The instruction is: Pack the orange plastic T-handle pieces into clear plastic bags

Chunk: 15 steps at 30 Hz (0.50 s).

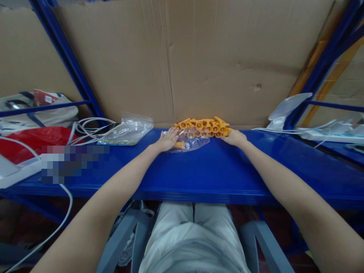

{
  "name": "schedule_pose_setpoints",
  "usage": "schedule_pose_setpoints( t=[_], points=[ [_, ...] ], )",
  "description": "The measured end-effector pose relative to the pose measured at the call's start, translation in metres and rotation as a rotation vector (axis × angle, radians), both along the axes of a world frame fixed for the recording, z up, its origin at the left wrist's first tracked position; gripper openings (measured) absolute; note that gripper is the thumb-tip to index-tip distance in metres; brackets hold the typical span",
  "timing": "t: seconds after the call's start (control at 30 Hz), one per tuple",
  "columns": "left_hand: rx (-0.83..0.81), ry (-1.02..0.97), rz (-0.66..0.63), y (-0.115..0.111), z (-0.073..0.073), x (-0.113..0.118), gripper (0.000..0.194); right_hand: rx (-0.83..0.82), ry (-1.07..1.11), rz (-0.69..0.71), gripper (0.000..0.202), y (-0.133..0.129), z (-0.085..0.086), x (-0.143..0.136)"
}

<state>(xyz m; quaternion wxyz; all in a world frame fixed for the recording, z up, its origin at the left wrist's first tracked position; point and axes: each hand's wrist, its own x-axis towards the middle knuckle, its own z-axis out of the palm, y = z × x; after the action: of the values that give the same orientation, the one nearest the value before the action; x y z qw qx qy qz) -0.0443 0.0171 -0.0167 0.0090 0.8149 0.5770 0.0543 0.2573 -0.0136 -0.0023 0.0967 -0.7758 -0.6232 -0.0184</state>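
A pile of orange-yellow hollow plastic pieces with flared, cone-like round openings [200, 125] lies against the cardboard at the back of the blue table. Several of the openings face me. Under and in front of the pile spreads a clear plastic bag [196, 144], and one loose orange piece [179, 145] lies on its side there. My left hand [170, 139] rests at the pile's left end, fingers extended and apart, over the bag's edge. At the right end, my right hand [235, 138] touches the outermost pieces with its fingers stretched out; some fingertips are hidden.
A tall cardboard sheet [204, 64] stands behind the blue table [199, 174]. To the left lie a clear packet [127, 131], white cables [88, 127] and a red bag [40, 140]. At right are white plastic [287, 112] and a power strip [321, 134].
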Motion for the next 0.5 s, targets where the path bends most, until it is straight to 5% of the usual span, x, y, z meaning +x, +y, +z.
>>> schedule_pose_setpoints(
  t=[0.5],
  points=[
    [-0.003,-0.081,-0.016,0.012,-0.008,-0.005,0.066,0.268,0.023,-0.107,0.037,-0.006,0.014,0.019]
  ],
)
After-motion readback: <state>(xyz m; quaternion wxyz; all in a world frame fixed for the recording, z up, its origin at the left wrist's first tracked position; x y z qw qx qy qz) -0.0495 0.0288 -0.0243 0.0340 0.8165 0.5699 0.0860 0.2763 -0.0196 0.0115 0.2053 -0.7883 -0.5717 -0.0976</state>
